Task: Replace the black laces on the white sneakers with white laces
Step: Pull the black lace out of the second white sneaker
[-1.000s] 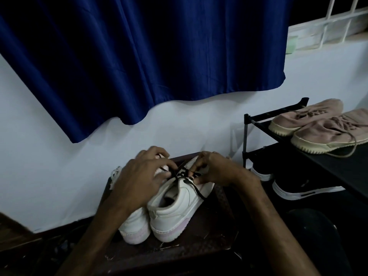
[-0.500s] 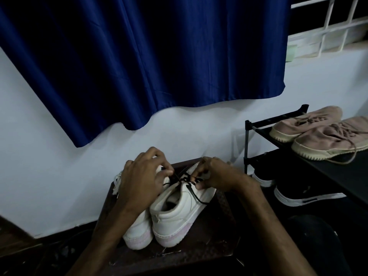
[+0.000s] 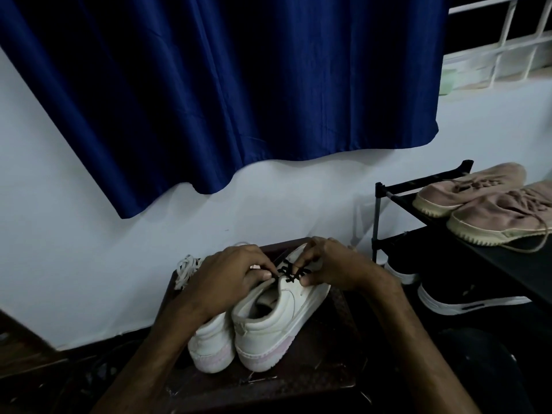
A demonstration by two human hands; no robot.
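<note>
While the sneakers [image 3: 268, 330] stand on the surface [image 3: 328, 375], left hand [image 3: 227, 282] and right hand [image 3: 337, 270] pinch the black lace [image 3: 288, 270] of the right one.

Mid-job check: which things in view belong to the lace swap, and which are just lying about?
Job in hand:
white sneakers on the dark table
black lace, pinched by left hand and right hand
white laces, bundled at the table's far left corner

Lying about:
pink sneakers and black shoes on the shoe rack
blue curtain
</note>
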